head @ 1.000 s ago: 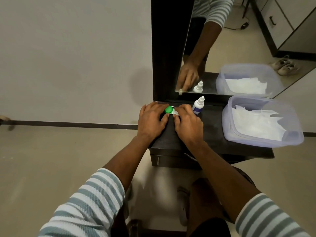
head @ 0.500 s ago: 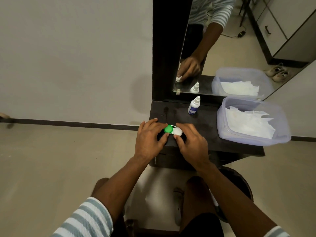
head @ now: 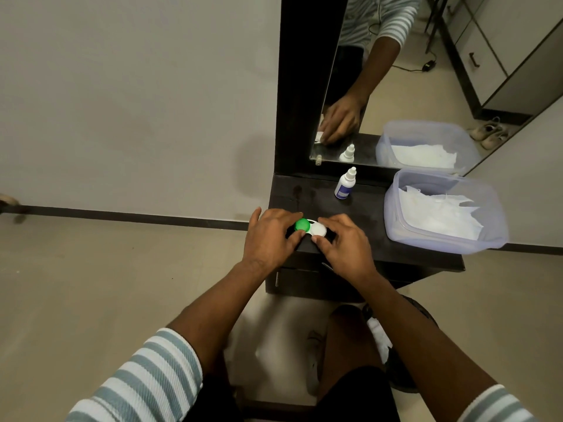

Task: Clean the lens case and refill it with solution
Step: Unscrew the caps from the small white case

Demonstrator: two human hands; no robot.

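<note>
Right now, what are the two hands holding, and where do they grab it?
Both hold the lens case on the dark table. The left hand grips the green-capped end, the right hand the white-capped end.

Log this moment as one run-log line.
left hand grips green cap | right hand grips white cap | lens case on table | bottle untouched

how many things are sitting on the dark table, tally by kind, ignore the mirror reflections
lens case, one green cap and one white cap, both hands on it: 1
solution bottle, white with a blue label: 1
clear plastic tub holding white tissues: 1
total: 3
</note>
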